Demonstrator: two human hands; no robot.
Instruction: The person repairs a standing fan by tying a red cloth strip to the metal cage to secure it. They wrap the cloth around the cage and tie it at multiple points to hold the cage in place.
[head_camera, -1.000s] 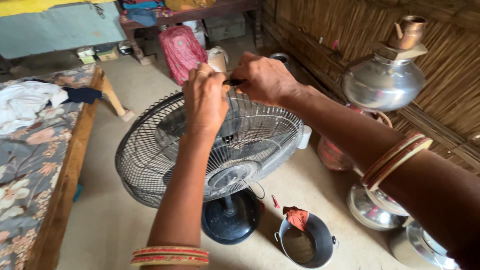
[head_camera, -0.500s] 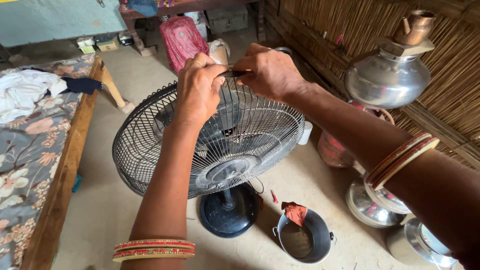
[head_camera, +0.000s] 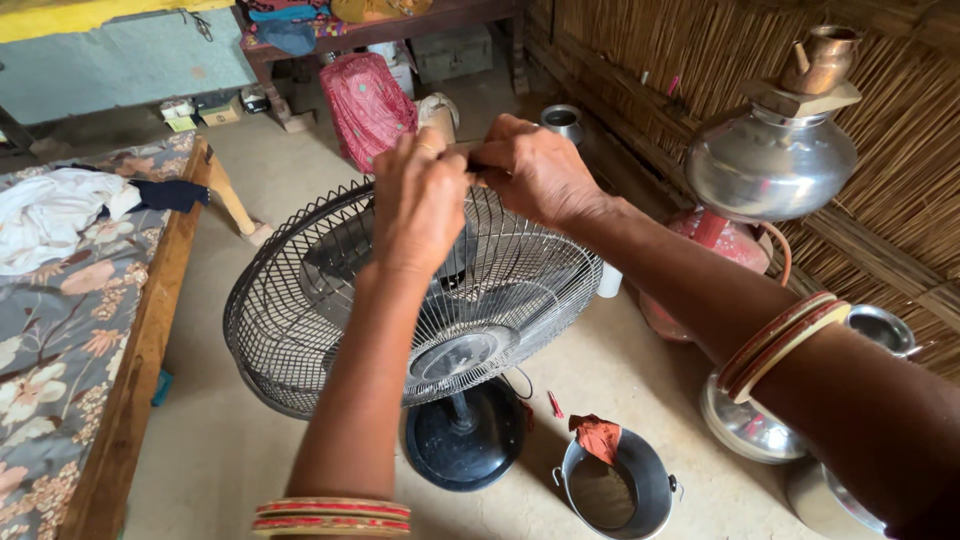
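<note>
A black pedestal fan (head_camera: 330, 330) with a wire grille stands on the floor on a round black base (head_camera: 465, 440). Both my hands meet at the top rim of the grille. My left hand (head_camera: 418, 200) pinches the rim with its fingers closed. My right hand (head_camera: 535, 172) is closed on a small dark tool (head_camera: 478, 167) pressed against the rim beside the left hand. Most of the tool is hidden by my fingers.
A bed with a floral cover (head_camera: 60, 330) and a wooden frame runs along the left. A steel bucket (head_camera: 615, 490) with an orange rag stands by the fan base. Steel pots (head_camera: 770, 165) line the reed wall on the right. A red bag (head_camera: 365, 105) sits behind the fan.
My view has shifted a little and the hands sit slightly lower in it. Both hands stay on the top rim of the grille, still working the same spot.
</note>
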